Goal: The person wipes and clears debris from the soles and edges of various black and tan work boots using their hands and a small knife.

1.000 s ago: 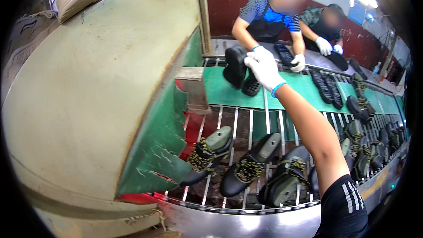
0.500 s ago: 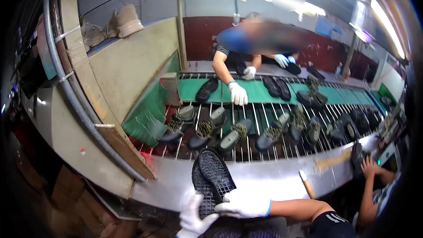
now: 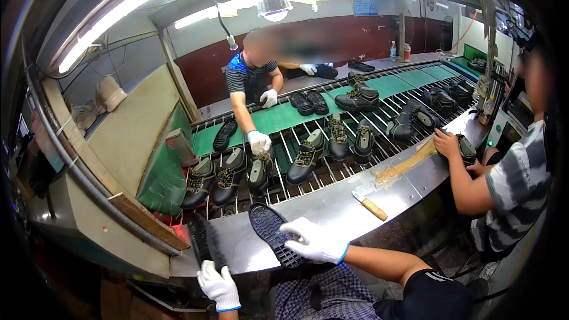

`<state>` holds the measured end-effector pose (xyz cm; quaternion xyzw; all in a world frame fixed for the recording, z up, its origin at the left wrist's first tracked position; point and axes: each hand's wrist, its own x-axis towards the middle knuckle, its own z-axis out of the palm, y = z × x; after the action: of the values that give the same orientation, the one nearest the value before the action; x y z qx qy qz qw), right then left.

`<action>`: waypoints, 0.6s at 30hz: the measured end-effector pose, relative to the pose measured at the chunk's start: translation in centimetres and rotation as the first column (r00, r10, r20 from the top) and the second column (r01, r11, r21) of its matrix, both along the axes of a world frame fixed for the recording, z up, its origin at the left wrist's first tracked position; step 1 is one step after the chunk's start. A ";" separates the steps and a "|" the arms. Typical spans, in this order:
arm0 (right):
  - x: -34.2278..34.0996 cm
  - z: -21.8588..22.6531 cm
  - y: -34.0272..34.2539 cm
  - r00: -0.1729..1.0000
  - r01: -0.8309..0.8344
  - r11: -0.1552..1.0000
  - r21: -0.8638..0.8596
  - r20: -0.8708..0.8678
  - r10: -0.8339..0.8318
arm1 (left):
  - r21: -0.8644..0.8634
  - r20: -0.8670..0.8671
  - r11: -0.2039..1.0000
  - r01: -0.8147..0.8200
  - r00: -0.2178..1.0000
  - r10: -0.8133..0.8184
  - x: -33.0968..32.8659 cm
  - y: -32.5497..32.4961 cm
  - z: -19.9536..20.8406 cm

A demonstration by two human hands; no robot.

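Note:
Both my hands wear white knit gloves. In my left hand is the heel or toe end of a black shoe sole, stood on edge and blurred by motion. My right hand grips a second black sole at its near side, its gridded face up, over the edge of the metal ledge. Beyond the ledge, several dark shoes with yellow-green laces stand on the roller rack, among them a shoe nearest the middle.
A wooden-handled knife lies on the ledge. Across the rack, a co-worker's gloved hand touches a shoe; loose soles rest on the green belt. At right another person handles a shoe. A wooden panel borders the left.
The two soles, held together before, are now apart, one in each hand. My left hand has moved left. The view has swung right, and the co-worker's hand has come down to a shoe.

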<state>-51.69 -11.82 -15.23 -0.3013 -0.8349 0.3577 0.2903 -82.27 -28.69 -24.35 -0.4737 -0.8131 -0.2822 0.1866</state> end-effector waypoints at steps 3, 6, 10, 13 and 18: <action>1.3 1.0 4.7 0.974 0.157 0.987 -0.026 0.171 -0.150 | 0.108 -0.229 0.992 0.065 0.973 -0.039 2.7 1.2 3.2; 2.8 -0.5 15.0 0.944 0.320 0.945 -0.071 0.105 -0.312 | 0.166 -0.078 0.930 0.328 0.945 -0.319 5.2 3.4 3.0; 7.1 -3.7 30.4 0.787 0.311 0.511 -0.801 -0.084 -0.611 | 0.294 0.353 0.925 0.242 0.872 -0.340 6.2 8.8 -2.5; 2.0 -5.3 31.1 0.817 0.428 0.599 -0.677 0.006 -0.577 | 0.130 0.231 0.978 0.163 0.954 -0.190 6.0 9.2 -2.0; -5.3 -10.9 32.0 0.403 0.755 0.373 -0.540 -0.066 -0.913 | 0.120 0.154 0.972 0.201 0.964 -0.218 6.1 9.8 -1.2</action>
<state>-57.00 20.20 -26.16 -0.6729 -0.3892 0.3766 0.5039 -76.13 -18.85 -25.56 -0.5215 -0.7555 -0.3806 0.1114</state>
